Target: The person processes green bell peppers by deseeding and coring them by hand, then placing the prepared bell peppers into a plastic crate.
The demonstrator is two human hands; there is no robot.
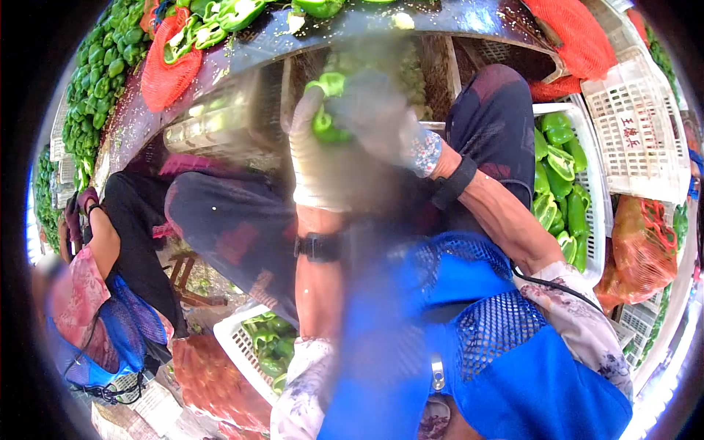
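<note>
Wearing a pale glove, my left hand is closed around a cut green bell pepper whose hollow inside shows at the top. My right hand, gloved with a flowered cuff, is right beside the pepper. A grey blur covers its fingers, so I cannot make out whether it holds something. Both hands are in front of my lap, below the edge of a dark table. Halved green peppers lie along that table with scattered pale seeds.
A white basket of green peppers stands at my right, another basket at my lower left. Piled peppers, red mesh bags and a white crate surround the table. Another person sits at the left.
</note>
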